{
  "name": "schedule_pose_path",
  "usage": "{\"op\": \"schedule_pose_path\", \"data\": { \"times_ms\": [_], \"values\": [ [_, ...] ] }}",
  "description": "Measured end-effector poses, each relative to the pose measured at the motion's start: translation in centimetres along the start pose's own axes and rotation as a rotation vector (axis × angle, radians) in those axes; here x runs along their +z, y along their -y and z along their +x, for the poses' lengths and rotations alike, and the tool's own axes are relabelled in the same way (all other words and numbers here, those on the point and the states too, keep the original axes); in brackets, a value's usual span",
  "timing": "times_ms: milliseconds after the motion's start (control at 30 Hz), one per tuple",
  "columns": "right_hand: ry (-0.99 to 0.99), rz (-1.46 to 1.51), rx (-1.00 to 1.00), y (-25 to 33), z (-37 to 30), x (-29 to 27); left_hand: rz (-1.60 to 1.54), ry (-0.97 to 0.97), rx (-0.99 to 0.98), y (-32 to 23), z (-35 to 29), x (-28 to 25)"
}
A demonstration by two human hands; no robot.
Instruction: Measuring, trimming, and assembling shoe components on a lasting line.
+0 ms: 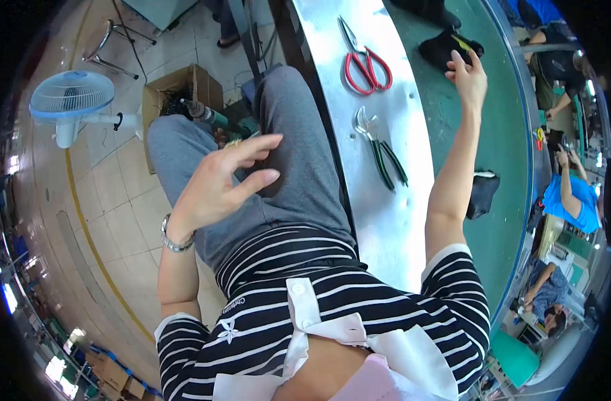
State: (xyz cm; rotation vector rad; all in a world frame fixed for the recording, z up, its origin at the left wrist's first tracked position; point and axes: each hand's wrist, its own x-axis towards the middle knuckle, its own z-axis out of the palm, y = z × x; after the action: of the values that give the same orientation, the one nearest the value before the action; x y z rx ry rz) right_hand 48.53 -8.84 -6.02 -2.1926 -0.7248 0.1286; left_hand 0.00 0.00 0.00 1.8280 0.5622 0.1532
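One black shoe-like piece with a yellow-green strip (440,49) is lying on the green work surface (498,127), toward its far end. Its long axis is running roughly crosswise to the right forearm, and it is sitting just ahead of the right hand (470,80), which is by far the nearer of the two hands. The right fingertips are overlapping its near edge in view, the fingers bending loosely; whether they are gripping it, one cannot tell. The left hand (218,180) is hovering over the lap, empty, its thumb and fingers standing apart, with the metal counter (393,234) lying between it and the piece.

On that counter, red-handled scissors (370,73) are pointing away from the person, and green-handled nippers (379,150) are lying nearer, handles spreading. Another black piece (482,195) is resting beside the right forearm. Farther out, a blue-and-white fan (71,97) is standing on the left near a cardboard box (208,85), while a co-worker in a bright blue shirt (572,200) is sitting across the green surface.
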Motion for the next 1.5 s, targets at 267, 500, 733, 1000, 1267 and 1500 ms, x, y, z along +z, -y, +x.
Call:
{"op": "schedule_pose_path", "data": {
  "times_ms": [267, 500, 733, 1000, 1267, 1500],
  "values": [
    [-0.053, 0.362, 0.122, -1.9, 5.7, 4.6, -0.093, -0.207, -0.121, 3.8, -6.0, 0.7],
    [0.049, 0.568, -0.124, 7.9, -2.9, -9.7, -0.065, -0.129, -0.15, 3.1, -4.4, -1.4],
    [0.397, 0.735, -0.253, 20.1, -13.5, -9.4, 0.116, -0.02, 0.447, -3.1, 5.1, 1.9],
    [0.838, 0.774, -0.194, 22.4, -19.3, 1.8, -0.397, -0.14, 0.35, 4.3, -0.5, 4.0],
    [0.627, 0.574, -0.203, 17.2, -22.7, 5.4, -0.324, -0.347, 0.198, 9.2, -5.6, 2.6],
    [0.231, -0.347, -0.325, 4.1, -25.3, 3.1, -0.76, -0.474, -0.069, 9.9, -8.3, 1.0]
  ]
}}
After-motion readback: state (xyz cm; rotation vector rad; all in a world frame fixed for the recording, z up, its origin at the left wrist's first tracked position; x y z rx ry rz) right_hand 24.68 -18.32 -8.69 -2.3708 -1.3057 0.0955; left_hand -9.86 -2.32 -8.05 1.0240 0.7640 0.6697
